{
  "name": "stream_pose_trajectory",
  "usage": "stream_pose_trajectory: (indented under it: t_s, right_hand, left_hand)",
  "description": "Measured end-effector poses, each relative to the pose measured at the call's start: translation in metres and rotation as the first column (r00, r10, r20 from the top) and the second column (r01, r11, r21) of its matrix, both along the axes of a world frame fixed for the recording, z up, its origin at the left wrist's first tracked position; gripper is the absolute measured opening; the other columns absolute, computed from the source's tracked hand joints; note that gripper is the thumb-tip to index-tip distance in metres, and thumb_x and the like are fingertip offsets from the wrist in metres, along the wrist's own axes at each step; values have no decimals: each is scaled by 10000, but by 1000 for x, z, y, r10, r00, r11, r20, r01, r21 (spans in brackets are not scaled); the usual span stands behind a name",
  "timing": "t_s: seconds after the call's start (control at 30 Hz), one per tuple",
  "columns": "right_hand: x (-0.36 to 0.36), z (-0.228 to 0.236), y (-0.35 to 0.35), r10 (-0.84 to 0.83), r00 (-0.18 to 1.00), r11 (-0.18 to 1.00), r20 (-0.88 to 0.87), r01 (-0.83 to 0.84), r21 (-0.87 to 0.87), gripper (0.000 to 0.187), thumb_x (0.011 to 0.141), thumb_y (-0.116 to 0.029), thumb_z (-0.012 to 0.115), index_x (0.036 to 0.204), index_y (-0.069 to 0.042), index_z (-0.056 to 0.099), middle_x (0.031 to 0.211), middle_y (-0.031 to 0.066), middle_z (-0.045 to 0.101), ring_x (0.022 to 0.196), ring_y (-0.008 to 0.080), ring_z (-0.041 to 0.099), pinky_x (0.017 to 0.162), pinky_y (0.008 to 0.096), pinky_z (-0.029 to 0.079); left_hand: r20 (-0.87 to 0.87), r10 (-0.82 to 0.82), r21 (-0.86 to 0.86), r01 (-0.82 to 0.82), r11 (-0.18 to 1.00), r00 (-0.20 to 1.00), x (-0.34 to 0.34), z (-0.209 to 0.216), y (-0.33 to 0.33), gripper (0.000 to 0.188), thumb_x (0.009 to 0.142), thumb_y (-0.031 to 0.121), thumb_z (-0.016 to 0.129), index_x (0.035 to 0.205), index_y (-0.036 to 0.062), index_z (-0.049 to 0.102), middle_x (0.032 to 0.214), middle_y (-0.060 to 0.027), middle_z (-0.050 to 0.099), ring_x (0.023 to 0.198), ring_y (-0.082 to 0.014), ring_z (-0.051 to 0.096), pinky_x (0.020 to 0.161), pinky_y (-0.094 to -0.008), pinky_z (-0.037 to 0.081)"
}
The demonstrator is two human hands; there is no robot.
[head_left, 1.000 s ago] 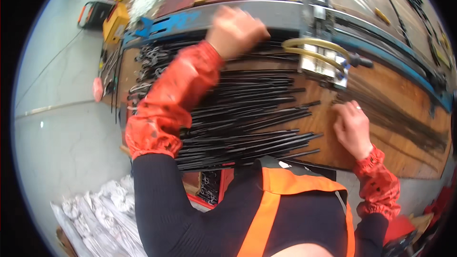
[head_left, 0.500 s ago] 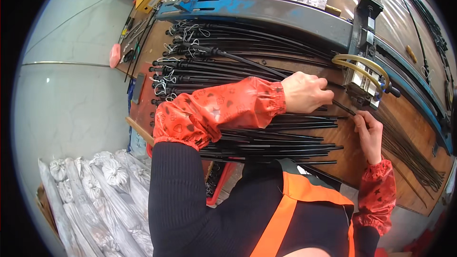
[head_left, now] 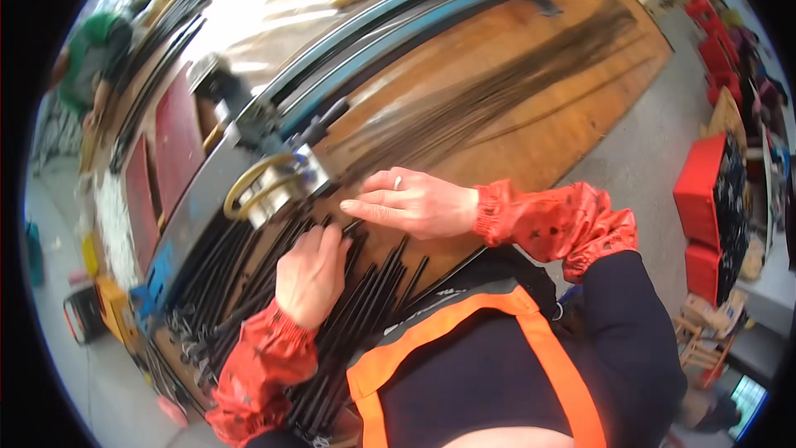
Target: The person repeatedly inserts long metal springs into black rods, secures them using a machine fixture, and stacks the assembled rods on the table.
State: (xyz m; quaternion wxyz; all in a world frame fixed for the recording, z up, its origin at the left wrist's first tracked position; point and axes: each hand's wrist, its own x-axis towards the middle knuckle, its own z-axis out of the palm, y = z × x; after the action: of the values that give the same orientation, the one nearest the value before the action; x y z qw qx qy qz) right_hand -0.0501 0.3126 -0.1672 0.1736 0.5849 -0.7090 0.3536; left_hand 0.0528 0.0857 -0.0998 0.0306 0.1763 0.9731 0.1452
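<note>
My left hand is closed, its fingers curled on a black cable among the bundle, just below the clamp head. The clamp device, with a yellowish hose loop, sits right above those fingers. My right hand, a ring on one finger, has its fingers stretched out toward the left fingertips. I see nothing held in it, though its thumb side is partly hidden. Several black cables lie beneath and beside my left hand. Beyond the right hand spreads a bundle of thin brownish wires.
A long blue-grey rail runs across the wooden table. Dark red boards and an orange-yellow box are at the left. A person in green works at the far left. Red containers stand at the right.
The view has swung to the right, bringing the wires and floor at right into sight. My right hand's fingers have gone from pinching a cable end to stretched out, closer to my left hand.
</note>
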Motion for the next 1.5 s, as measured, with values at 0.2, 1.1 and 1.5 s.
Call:
stream_pose_trajectory:
  t_s: [0.2,1.1,1.5]
  right_hand:
    - [-95,-23,107,-646,731,753,219,657,30,488,911,-277,732,1362,-142,606,839,108,700,688,227,674,621,352,570]
    - [-80,53,8,-194,968,900,159,241,-363,306,838,-153,783,1143,-157,753,768,34,671,642,175,603,581,307,525]
    - [-135,57,-57,-72,738,981,671,173,-85,155,986,-115,652,1086,-7,701,818,34,671,724,85,578,700,268,499]
  left_hand:
    - [-221,-103,-13,103,995,970,-58,86,13,446,873,-50,648,1304,62,639,806,-158,560,668,-319,603,596,-414,485]
    - [-376,-144,-227,60,972,915,-84,92,3,606,790,-59,615,1340,192,662,735,-67,493,685,-238,585,622,-386,510]
    - [-564,442,234,-378,896,697,-68,110,-132,214,1013,208,642,1175,70,655,773,-159,651,611,-221,584,591,-332,483]
